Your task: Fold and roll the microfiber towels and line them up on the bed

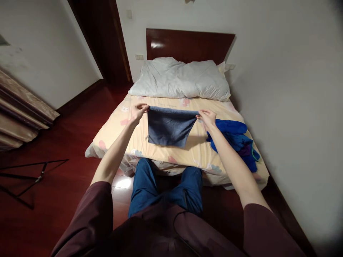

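Observation:
A dark grey-blue cloth [171,126] hangs stretched between my two hands over the bed. My left hand [139,111] pinches its upper left corner. At the upper right corner, my right hand [207,117] grips the cloth between thumb and fingers. The top edge is nearly straight, and the lower part hangs down toward the patterned yellow sheet [109,130]. Beside my right forearm, a crumpled pile of bright blue clothes [234,137] lies on the right side of the bed, partly covered by that forearm.
A pale grey folded quilt [179,78] lies across the head of the bed, before a dark wooden headboard [187,44]. Black stand legs [29,178] rest on the red floor at left, near a curtain [21,114]. A wall runs along the right.

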Tool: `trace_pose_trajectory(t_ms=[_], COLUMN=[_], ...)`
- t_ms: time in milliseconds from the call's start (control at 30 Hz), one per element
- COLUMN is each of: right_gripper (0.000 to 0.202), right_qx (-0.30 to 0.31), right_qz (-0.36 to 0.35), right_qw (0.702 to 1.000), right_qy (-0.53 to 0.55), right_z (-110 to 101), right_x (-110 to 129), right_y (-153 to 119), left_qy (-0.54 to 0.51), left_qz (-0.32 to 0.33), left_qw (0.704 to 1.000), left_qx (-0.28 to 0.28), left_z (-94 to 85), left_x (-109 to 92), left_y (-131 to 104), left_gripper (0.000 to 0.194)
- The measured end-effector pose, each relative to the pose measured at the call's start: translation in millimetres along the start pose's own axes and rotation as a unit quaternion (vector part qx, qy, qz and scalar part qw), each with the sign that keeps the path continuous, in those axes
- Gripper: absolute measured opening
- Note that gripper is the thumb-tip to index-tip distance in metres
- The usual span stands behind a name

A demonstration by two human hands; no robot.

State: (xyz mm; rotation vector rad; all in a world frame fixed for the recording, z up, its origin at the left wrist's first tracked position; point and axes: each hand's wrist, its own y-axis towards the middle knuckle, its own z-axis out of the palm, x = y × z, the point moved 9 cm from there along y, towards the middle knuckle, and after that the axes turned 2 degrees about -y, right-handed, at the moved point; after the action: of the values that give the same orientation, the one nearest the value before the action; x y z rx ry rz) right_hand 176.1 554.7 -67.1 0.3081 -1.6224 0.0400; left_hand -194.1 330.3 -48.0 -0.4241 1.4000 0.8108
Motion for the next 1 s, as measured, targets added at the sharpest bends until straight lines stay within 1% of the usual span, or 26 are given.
trace_pose_trajectory(t_ms=[67,133,167,200,233,300,367,433,500,533,567,633,700,800,900,1000], right_gripper=[0.036,0.038,0.038,0.038,0.037,0.033,0.028,0.023,0.022,0.023,0.025,0.03,0.033,0.038,0.047,0.056], right_qx=[-0.018,-0.03,-0.032,-0.031,-0.029,-0.018,0.001,0.025,0.034,0.029,0.024,0.013,0.007,-0.01,-0.026,-0.027], right_qz=[-0.056,-0.094,-0.103,-0.107,-0.106,-0.09,-0.053,0.012,0.099,0.146,0.181,0.218,0.225,0.229,0.227,0.227], right_qw=[0.998,0.995,0.994,0.993,0.993,0.995,0.998,0.998,0.992,0.985,0.978,0.97,0.968,0.97,0.973,0.973], right_qy=[-0.007,-0.017,-0.022,-0.026,-0.031,-0.037,-0.043,-0.054,-0.077,-0.089,-0.098,-0.106,-0.106,-0.08,-0.013,0.033], right_z=[-1,-6,-8,-11,-14,-16,-14,-8,-2,0,1,3,4,-1,-8,-16], right_x=[11,14,10,1,-11,-47,-94,-147,-197,-218,-235,-255,-263,-273,-286,-301], right_y=[8,7,4,-1,-8,-28,-55,-88,-123,-138,-151,-167,-170,-165,-161,-165], left_qy=[0.001,0.01,0.022,0.04,0.061,0.108,0.149,0.18,0.208,0.212,0.211,0.203,0.195,0.184,0.171,0.165], left_qz=[0.057,0.096,0.105,0.11,0.109,0.091,0.044,-0.032,-0.13,-0.183,-0.22,-0.252,-0.247,-0.235,-0.222,-0.207], left_qw=[0.998,0.995,0.994,0.993,0.992,0.99,0.988,0.983,0.969,0.96,0.952,0.946,0.949,0.954,0.96,0.964], left_qx=[0.007,0.006,0.005,0.004,0.004,0.005,0.003,-0.006,-0.011,-0.012,-0.014,-0.014,-0.016,-0.02,-0.013,0.01], left_z=[2.2,-3.3,-8.0,-13.6,-19.5,-32.3,-45.9,-60.3,-73.1,-78.2,-82.3,-86.6,-88.2,-89.3,-90.2,-91.8], left_x=[-14,-18,-15,-7,4,40,89,145,201,227,247,274,288,298,301,298], left_y=[5,0,-5,-11,-19,-38,-61,-89,-119,-133,-146,-163,-167,-164,-162,-166], left_gripper=[0.052,0.051,0.049,0.047,0.044,0.04,0.036,0.034,0.034,0.035,0.036,0.038,0.037,0.037,0.044,0.052])
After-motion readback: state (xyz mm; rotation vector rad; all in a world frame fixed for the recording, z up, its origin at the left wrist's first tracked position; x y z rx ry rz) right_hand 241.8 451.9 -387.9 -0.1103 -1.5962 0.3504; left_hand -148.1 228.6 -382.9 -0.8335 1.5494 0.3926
